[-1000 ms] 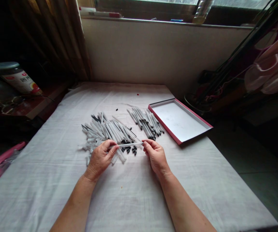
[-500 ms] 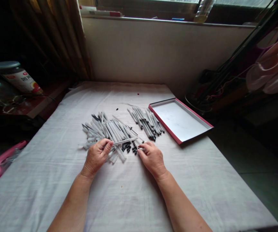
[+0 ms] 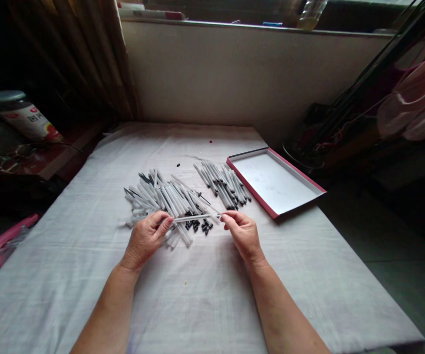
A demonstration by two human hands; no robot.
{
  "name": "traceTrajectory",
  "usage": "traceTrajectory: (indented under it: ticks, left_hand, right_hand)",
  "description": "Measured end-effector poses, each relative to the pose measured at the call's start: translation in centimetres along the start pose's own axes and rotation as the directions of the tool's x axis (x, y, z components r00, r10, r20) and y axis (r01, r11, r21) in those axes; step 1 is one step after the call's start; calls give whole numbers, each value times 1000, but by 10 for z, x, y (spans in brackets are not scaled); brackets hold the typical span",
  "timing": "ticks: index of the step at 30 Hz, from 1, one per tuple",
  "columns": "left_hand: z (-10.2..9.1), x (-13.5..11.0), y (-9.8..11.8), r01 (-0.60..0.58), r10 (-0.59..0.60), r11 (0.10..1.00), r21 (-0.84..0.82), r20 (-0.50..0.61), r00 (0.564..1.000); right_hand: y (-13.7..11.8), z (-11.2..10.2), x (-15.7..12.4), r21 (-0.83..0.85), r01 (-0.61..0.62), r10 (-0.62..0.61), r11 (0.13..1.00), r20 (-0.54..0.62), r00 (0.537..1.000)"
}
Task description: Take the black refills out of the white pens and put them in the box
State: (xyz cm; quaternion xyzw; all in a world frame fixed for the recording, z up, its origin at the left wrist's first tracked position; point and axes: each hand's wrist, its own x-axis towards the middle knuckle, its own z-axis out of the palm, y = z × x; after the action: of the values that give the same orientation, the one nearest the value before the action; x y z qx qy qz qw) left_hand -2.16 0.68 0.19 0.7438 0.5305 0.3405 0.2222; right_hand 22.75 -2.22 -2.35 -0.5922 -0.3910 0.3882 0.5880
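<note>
My left hand pinches one end of a translucent pen barrel, held almost level above the pile. At the barrel's other end, the fingers of my right hand are closed on a small dark piece, which looks like a black pen plug and is mostly hidden. Beneath the barrel lie several loose black plugs. A large heap of clear barrels, with thin black parts among them, spreads to the left. Farther right is a smaller pile of barrels with black ends.
A shallow red-edged box lid, white inside, rests at the right of the cloth-covered table. Tiny red and black bits lie toward the back. A lidded jar and a pink plastic object are at the left.
My right hand has moved from the loose black plugs up and right to the barrel's free end, carrying a small dark piece. My left hand keeps its hold on the barrel.
</note>
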Motion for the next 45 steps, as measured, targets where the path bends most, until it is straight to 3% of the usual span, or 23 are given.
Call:
traceTrajectory:
  ticks: [3,6,9,14,21,26,29,32,35,40,43,45]
  left_hand:
    - [-4,1,-6,105,-100,994,37,-124,987]
    - [-8,2,-12,193,-178,979,63,-194,965]
    - [-9,2,-15,230,-208,970,75,-220,953]
    - [-6,2,-16,231,-214,971,65,-200,956]
    - [-3,1,-14,206,-197,978,41,-167,966]
    - [-3,0,-14,205,-196,978,37,-170,966]
    - [-3,1,-14,195,-191,981,12,-160,969]
    - [-1,0,-11,179,-183,983,-43,-119,976]
    - [2,-1,-5,136,-141,988,-74,-61,988]
    - [8,-3,2,48,-49,997,-62,-18,999]
    - [11,-3,4,26,-26,997,-71,2,1000]
    - [13,-4,6,18,-15,995,-95,25,1000]
  right_hand:
    - [3,-13,14,58,-15,26,998,-203,979]
    - [10,-21,23,36,-4,14,999,-295,955]
    - [16,-19,22,-132,70,-108,989,-307,945]
    - [18,-11,13,-402,248,-354,881,-214,910]
    - [21,-16,16,-388,249,-377,887,-300,876]
    - [20,-14,12,-564,229,-378,793,-161,912]
    - [18,-11,6,-697,214,-320,684,-23,947]
    - [16,-8,2,-783,251,-294,569,92,951]
    - [13,-6,0,-811,276,-300,516,130,945]
    - [7,-6,-3,-751,274,-306,601,100,947]
    - [5,-6,-4,-599,276,-274,752,97,957]
    - [4,-4,-5,-418,255,-204,872,162,965]
